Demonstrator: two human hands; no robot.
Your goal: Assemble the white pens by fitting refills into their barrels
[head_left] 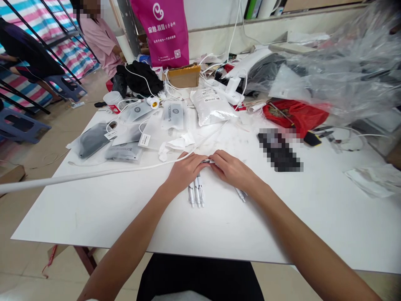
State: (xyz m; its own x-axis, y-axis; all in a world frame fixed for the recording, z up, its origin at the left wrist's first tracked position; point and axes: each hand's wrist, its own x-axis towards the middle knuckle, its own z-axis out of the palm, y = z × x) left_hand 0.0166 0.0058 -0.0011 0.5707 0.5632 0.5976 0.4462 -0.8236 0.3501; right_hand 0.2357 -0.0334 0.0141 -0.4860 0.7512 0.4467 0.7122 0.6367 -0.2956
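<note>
My left hand and my right hand meet over the middle of the white table. Between their fingertips they grip a pen, white with a dark part; the fingers cover most of it. Just below my left hand, several clear-and-white pens lie side by side, their upper ends hidden by the hand. Another pen sticks out from under my right wrist.
A white cable crosses in front of my left hand. Packaged items in frosted bags lie at left, a white parcel behind. A pixelated dark object, a red bag and clear plastic are at right. Two people sit far left.
</note>
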